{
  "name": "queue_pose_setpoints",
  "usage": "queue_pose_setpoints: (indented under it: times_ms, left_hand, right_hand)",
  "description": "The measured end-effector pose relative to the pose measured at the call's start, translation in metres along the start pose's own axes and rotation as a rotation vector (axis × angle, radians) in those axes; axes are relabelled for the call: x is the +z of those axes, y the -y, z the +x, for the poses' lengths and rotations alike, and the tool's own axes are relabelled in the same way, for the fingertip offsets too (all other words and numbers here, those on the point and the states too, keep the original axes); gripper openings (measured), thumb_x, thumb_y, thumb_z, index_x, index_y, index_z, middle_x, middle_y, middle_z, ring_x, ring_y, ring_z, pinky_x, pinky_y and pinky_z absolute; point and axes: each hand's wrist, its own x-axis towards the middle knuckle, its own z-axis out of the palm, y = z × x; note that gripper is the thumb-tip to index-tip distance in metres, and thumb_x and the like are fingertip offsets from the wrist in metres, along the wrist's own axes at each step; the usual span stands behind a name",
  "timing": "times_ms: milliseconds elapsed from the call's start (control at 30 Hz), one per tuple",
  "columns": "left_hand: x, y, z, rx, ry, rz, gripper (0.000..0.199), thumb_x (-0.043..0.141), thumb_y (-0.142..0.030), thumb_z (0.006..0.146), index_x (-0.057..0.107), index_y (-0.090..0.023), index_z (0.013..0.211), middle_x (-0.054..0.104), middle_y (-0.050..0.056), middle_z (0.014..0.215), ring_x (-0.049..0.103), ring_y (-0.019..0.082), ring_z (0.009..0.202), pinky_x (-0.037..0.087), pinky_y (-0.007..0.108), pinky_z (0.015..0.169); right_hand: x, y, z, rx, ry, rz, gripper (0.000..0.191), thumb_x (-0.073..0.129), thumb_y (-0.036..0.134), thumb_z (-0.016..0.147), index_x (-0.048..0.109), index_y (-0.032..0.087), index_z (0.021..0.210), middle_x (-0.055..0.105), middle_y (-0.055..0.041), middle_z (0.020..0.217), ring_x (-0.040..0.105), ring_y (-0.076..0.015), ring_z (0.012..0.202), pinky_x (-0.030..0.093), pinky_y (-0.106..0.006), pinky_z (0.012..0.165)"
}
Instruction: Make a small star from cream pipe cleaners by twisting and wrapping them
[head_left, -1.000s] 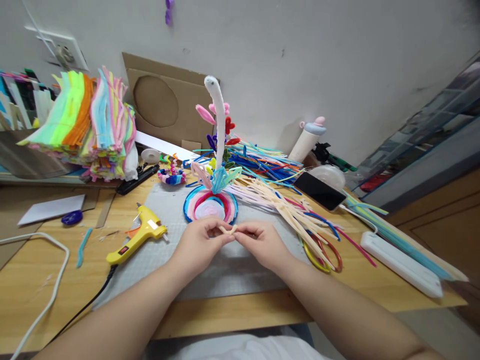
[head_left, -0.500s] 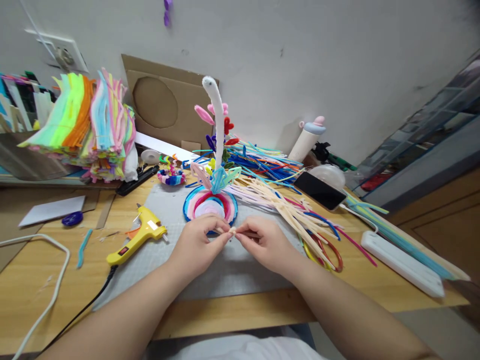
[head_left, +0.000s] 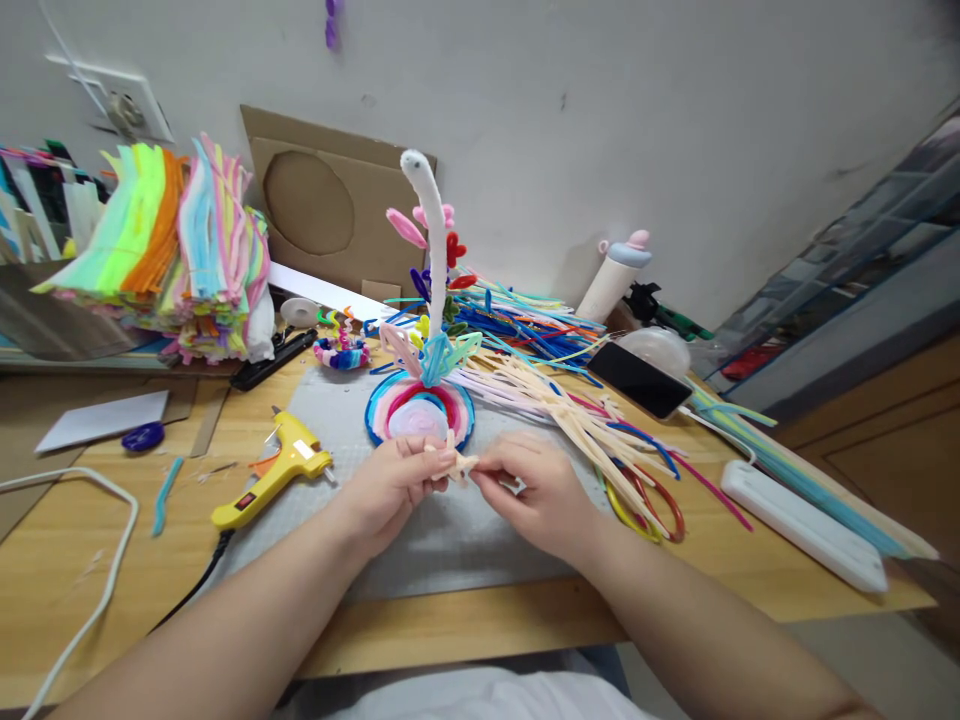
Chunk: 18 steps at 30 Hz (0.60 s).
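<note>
Between both hands is a small cream pipe cleaner (head_left: 463, 463), bent into a little shape with short ends sticking out. My left hand (head_left: 401, 480) is closed, pinching it between thumb and fingers. The fingertips of my right hand (head_left: 529, 487) pinch its right end. Just behind the hands stands a pipe-cleaner ornament: a round base (head_left: 416, 418) coiled in blue, pink and white, an upright white stem (head_left: 435, 240) curved at the top, and coloured loops and flowers around it. Loose cream pipe cleaners (head_left: 551, 395) lie to the right of my right hand.
A yellow glue gun (head_left: 277, 470) lies left on the grey mat (head_left: 420, 560), its cord running toward me. Scissors (head_left: 671, 510), a phone (head_left: 641, 380) and a white power strip (head_left: 802, 525) are at right. Pipe-cleaner bundles (head_left: 150, 230) and cardboard (head_left: 311, 200) stand at the back.
The cream pipe cleaner has turned and shows more of itself, one end now pointing up. My left fingers have shifted their hold, and my right hand stays about where it was.
</note>
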Motion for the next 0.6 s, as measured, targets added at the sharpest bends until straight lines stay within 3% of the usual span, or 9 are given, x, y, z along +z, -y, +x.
queue_pose_setpoints:
  times_ms: [200, 333, 433, 600]
  left_hand:
    - [0.003, 0.004, -0.001, 0.091, -0.169, 0.098, 0.017, 0.069, -0.025, 0.069, 0.057, -0.015, 0.063, 0.057, -0.002, 0.061, 0.048, 0.010, 0.059, 0.037, 0.022, 0.060]
    - [0.007, -0.002, -0.005, 0.180, -0.254, 0.524, 0.014, 0.069, -0.026, 0.068, 0.060, -0.015, 0.066, 0.060, -0.001, 0.064, 0.052, 0.012, 0.062, 0.037, 0.024, 0.061]
    - [0.005, -0.009, -0.007, 0.137, -0.137, 0.707, 0.014, 0.068, -0.026, 0.069, 0.061, -0.014, 0.064, 0.062, 0.001, 0.064, 0.051, 0.013, 0.062, 0.037, 0.025, 0.061]
    - [0.000, -0.012, -0.007, -0.065, 0.120, 0.286, 0.017, 0.073, -0.025, 0.064, 0.060, -0.014, 0.064, 0.060, 0.000, 0.065, 0.052, 0.011, 0.061, 0.037, 0.024, 0.059]
  right_hand:
    - [0.010, 0.005, -0.007, -0.061, -0.021, -0.208, 0.011, 0.050, 0.015, 0.084, 0.059, 0.017, 0.078, 0.058, -0.0032, 0.069, 0.050, -0.0148, 0.066, 0.033, -0.029, 0.062]
    - [0.005, 0.006, -0.006, -0.083, 0.033, -0.245, 0.014, 0.049, 0.016, 0.085, 0.060, 0.017, 0.077, 0.059, -0.0037, 0.069, 0.051, -0.0153, 0.067, 0.032, -0.030, 0.063]
    - [-0.003, 0.005, -0.001, 0.012, 0.062, 0.009, 0.010, 0.053, 0.018, 0.085, 0.060, 0.017, 0.077, 0.061, -0.0036, 0.073, 0.052, -0.0142, 0.068, 0.036, -0.028, 0.064]
    - [-0.006, 0.000, 0.007, 0.399, 0.155, 0.710, 0.014, 0.067, 0.028, 0.075, 0.060, 0.016, 0.071, 0.059, -0.0007, 0.068, 0.050, -0.0110, 0.060, 0.038, -0.023, 0.055]
